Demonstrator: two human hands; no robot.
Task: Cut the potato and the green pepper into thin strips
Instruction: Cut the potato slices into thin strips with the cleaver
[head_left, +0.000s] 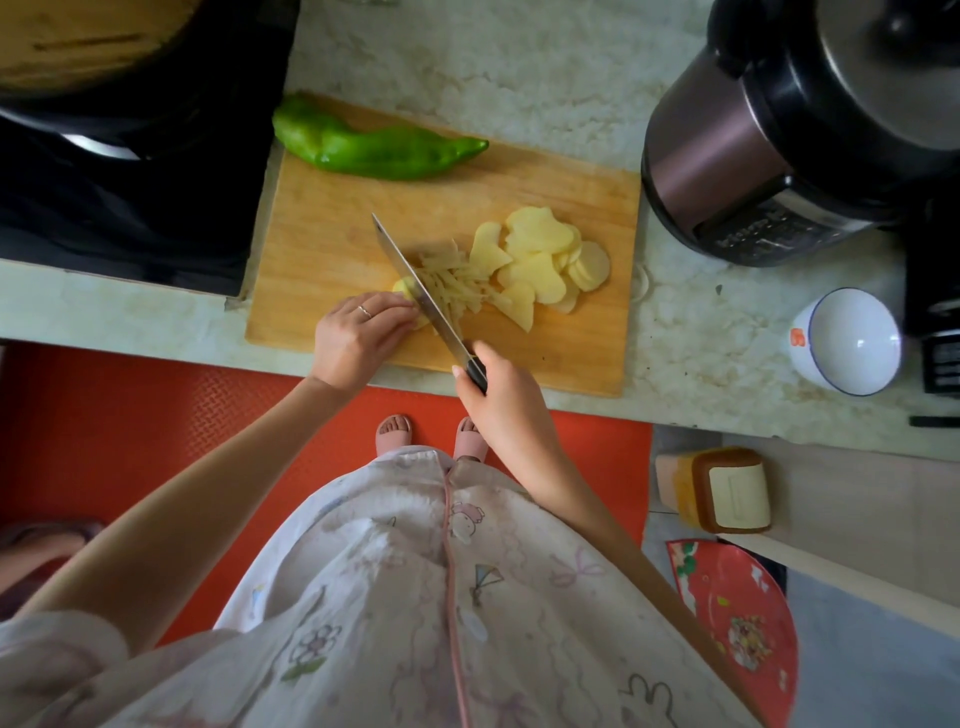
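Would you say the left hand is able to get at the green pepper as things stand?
Probably yes, once it lets go of the potato piece. The left hand has only bare board between it and the green pepper, which lies uncovered at the far edge; the knife sits to its right.

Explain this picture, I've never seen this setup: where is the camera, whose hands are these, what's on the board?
No machine here: one wide camera on a person's head looks down, so you see their own arms. The left hand holds down a small potato stack on the wooden cutting board. The right hand grips the knife by its black handle, blade against that stack. Right of the blade lie cut potato strips and a fan of whole slices. The green pepper lies whole at the board's far edge. A white bowl and a cooker stand on the counter to the right.
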